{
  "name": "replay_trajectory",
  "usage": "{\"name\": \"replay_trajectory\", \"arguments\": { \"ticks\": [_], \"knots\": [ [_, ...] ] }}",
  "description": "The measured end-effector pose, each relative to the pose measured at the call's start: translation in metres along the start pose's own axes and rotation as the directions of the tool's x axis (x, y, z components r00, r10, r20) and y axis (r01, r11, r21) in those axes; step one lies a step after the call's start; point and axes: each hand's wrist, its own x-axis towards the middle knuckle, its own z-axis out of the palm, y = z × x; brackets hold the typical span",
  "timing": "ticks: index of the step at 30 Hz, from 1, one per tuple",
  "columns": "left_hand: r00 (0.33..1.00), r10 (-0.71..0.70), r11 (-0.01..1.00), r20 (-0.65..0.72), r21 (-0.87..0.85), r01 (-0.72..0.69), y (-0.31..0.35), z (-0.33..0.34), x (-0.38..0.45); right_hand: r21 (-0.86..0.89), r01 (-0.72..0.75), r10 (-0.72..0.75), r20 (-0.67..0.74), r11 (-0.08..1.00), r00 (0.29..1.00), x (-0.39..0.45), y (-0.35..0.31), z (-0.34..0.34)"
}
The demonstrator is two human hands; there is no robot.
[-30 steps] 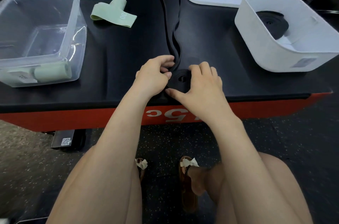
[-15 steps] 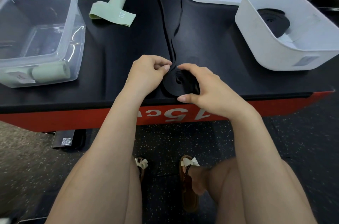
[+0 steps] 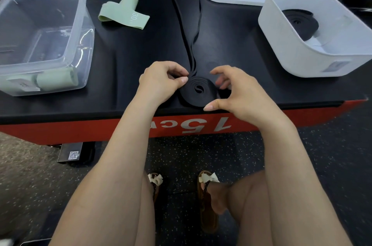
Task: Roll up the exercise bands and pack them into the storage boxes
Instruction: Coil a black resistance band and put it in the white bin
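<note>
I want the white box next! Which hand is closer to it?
Right. The right hand is at the black coil, on the side toward the white box, with bare tabletop between them. The left hand is across the coil, farther away.

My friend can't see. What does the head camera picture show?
Two hands roll a long black band into a coil on a black table; the left hand pinches it, the right hand cups it. A clear box and white box already hold rolled bands.
</note>
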Motion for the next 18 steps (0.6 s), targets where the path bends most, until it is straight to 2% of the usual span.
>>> {"name": "replay_trajectory", "arguments": {
  "ticks": [6, 11, 15, 18],
  "knots": [
    [1.000, 0.017, 0.996, 0.020, -0.085, -0.015, 0.002, 0.004, 0.001, 0.041, -0.069, 0.074, -0.119, 0.997, 0.990, 0.002, 0.004, 0.000],
    [0.999, -0.003, 1.000, 0.052, 0.003, 0.003, 0.005, 0.007, 0.003, 0.013, -0.105, 0.105, -0.113, 0.994, 0.988, 0.001, -0.002, 0.002],
    [0.997, -0.001, 0.997, 0.081, 0.082, -0.006, 0.008, 0.010, 0.006, -0.131, -0.106, 0.092, -0.110, 0.986, 0.990, -0.009, -0.022, 0.007],
    [0.996, -0.003, 0.995, 0.090, 0.096, -0.006, 0.008, 0.011, 0.008, -0.279, -0.106, 0.054, -0.186, 0.955, 0.981, -0.017, -0.038, 0.023]
  ]
}}
